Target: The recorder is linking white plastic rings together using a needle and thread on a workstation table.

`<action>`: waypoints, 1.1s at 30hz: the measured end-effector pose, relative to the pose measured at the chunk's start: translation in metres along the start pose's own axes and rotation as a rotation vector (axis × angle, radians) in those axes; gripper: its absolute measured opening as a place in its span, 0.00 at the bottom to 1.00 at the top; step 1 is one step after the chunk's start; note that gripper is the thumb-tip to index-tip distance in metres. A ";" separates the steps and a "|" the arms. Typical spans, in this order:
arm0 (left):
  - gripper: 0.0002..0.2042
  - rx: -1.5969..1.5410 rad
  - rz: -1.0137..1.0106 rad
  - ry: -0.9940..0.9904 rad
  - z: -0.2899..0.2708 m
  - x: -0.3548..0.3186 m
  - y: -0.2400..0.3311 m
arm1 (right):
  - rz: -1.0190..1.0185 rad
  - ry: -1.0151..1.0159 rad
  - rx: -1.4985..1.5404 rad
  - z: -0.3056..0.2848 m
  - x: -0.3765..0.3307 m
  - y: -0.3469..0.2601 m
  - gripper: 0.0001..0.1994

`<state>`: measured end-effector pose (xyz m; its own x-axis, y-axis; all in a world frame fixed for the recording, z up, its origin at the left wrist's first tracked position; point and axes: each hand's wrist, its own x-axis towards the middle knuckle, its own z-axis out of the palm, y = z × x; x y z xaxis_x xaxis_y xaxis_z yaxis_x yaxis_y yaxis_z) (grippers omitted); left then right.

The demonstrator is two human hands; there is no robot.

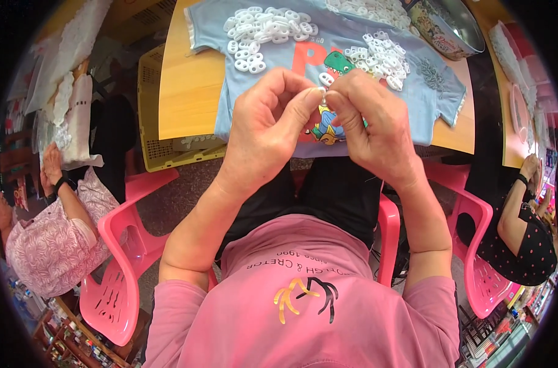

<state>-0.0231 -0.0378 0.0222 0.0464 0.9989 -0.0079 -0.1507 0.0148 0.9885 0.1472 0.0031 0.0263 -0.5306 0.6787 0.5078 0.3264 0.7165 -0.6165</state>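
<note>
Mid-assembly: left hand [263,126] and right hand [371,122] pinched narrow together on one small white plastic ring [321,91], loose ring piles [269,30] just beyond on blue shirt [414,92]; next likely needs firm fingertip squeeze.

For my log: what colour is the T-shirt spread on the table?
Light blue T-shirt with a cartoon print, clearest in the head view.

Illumination is bright, even and diffuse; no single source is identifiable. Shadows are soft and faint, the deepest lying below the wooden table [187,98] edge. No strong glare occurs. The centre is sharp; detail softens toward the rim. Fisheye distortion bends straight edges outward, and a black circular vignette masks all four corners.
</note>
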 end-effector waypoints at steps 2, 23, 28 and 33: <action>0.06 0.010 0.022 0.013 0.002 -0.007 -0.002 | 0.103 -0.008 0.070 0.006 -0.008 -0.005 0.02; 0.07 -0.072 -0.053 0.072 -0.047 -0.016 -0.012 | 0.103 -0.105 -0.451 0.007 0.014 0.017 0.07; 0.07 -0.086 -0.047 0.088 -0.044 -0.014 -0.010 | 0.035 -0.143 -0.494 0.020 0.014 0.017 0.09; 0.07 -0.146 0.001 0.075 -0.032 -0.009 -0.006 | 0.309 -0.032 0.096 0.017 0.013 0.009 0.10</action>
<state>-0.0546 -0.0459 0.0111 -0.0273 0.9993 -0.0238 -0.2934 0.0147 0.9559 0.1297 0.0159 0.0174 -0.4424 0.8553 0.2695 0.4014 0.4576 -0.7934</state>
